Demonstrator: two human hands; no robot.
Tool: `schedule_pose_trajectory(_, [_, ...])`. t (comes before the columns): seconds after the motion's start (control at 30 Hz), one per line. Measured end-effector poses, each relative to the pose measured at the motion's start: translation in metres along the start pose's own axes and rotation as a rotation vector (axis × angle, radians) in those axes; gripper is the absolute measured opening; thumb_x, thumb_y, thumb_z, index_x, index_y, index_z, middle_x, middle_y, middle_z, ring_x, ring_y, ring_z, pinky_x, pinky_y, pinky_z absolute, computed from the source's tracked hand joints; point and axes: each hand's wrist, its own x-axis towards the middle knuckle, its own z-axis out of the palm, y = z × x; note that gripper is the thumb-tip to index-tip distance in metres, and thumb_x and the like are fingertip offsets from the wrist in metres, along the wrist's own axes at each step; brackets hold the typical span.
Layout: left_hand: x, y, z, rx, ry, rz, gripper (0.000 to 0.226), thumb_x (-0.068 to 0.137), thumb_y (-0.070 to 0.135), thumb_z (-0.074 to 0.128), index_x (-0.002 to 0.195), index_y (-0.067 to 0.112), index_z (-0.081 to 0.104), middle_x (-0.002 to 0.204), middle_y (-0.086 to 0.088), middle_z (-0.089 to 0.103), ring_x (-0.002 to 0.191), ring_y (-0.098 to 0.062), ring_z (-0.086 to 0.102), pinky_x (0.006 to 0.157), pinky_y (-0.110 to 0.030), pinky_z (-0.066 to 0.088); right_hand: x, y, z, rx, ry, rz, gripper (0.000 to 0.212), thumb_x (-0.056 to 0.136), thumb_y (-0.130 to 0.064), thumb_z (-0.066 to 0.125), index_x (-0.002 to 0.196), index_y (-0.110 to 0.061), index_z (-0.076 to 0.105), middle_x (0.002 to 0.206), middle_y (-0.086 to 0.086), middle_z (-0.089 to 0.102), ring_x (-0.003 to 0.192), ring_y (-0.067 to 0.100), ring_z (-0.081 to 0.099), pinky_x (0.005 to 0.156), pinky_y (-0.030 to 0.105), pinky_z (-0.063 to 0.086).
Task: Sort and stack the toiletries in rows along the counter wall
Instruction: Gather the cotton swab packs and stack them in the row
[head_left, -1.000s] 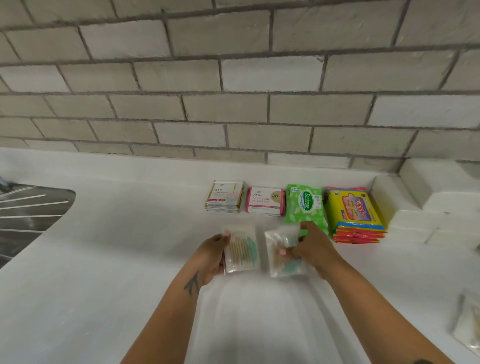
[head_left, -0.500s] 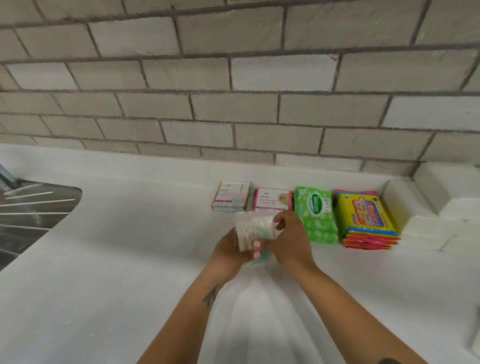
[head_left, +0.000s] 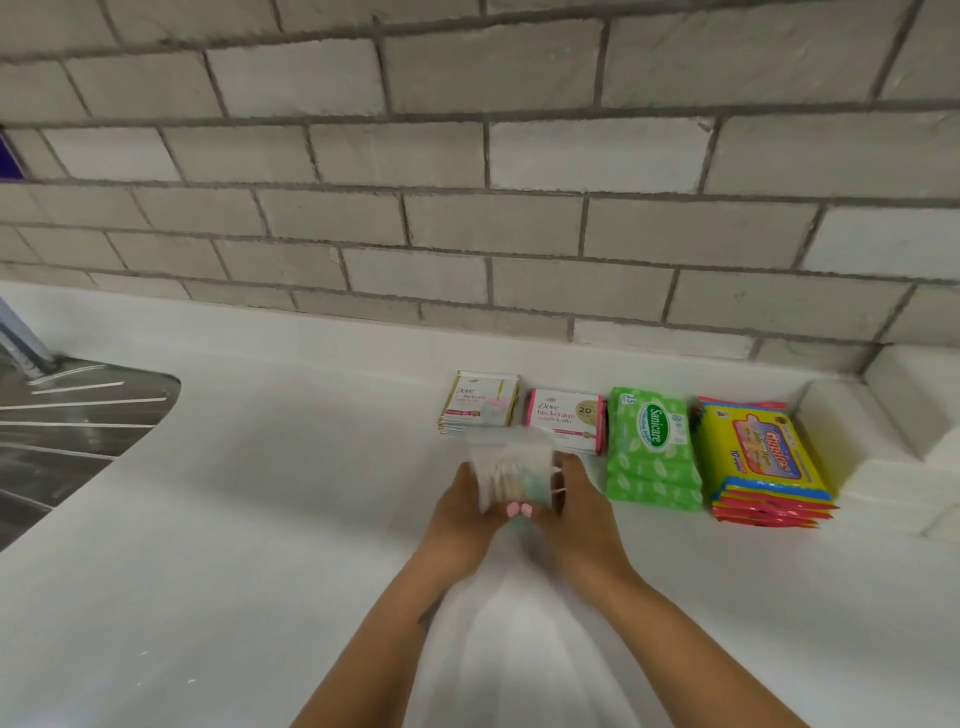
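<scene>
wall (head_left: 467, 156): grey brick (pale mortar) | counter (head_left: 234, 545): white | sink (head_left: 67, 426): steel, left

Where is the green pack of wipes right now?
The green wipes pack lies near the wall, right of centre in the head view, between the pink-edged Dove sachets and the yellow wipes stack.

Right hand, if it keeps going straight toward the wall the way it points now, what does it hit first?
Probably the pink shampoo sachet stack, just beyond the right hand and the cotton swab packs it holds; depth is uncertain.
</scene>
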Motion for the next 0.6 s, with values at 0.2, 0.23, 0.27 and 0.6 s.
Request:
schedule_pose_trajectory(0.2, [0.04,-0.001,-0.082,0.048,0.024,-0.182,0.02,0.079,0.003,0.07,0.096,0.007,0.061,0.094,-0.008,0.064,0.085,-0.017,0.06,0.06,-0.013,0.049,0.018,-0.013,0.033,-0.202,0.024,-0.176,0.056,0.081,-0.018,0.067,0.132,-0.023,0.043,0.122,-0.004,0.049,0.101,0.018,0.057,0.084,0.029,0.046])
schedule_pose_trajectory(0.23, [0.049,-0.001,-0.094,0.09,0.027,-0.211,0.027,0.078,0.006,0.072,0.102,0.003,0.059,0.1,-0.011,0.061,0.087,-0.018,0.059,0.059,-0.014,0.048,0.021,-0.015,0.04,-0.326,0.031,-0.272,0.051,0.079,-0.017,0.067,0.126,-0.023,0.049,0.121,-0.003,0.051,0.103,0.02,0.056,0.083,0.032,0.047])
schedule_pose_trajectory(0.27, [0.057,0.0,-0.103,0.15,0.03,-0.25,0.042,0.078,0.01,0.074,0.112,-0.003,0.052,0.107,-0.013,0.056,0.09,-0.018,0.056,0.058,-0.016,0.046,0.025,-0.016,0.049,-0.468,0.041,-0.386,0.045,0.073,-0.017,0.069,0.116,-0.024,0.057,0.115,-0.003,0.056,0.1,0.021,0.057,0.078,0.032,0.046])
schedule_pose_trajectory(0.6, [0.123,-0.003,-0.13,0.541,0.026,-0.476,0.074,0.085,0.017,0.067,0.139,-0.002,0.019,0.134,-0.023,0.045,0.121,-0.035,0.05,0.097,-0.038,0.044,0.078,-0.033,0.12,-1.007,0.012,-0.653,0.036,0.041,-0.026,0.079,0.075,-0.023,0.07,0.072,-0.004,0.063,0.079,0.021,0.06,0.08,0.037,0.029])
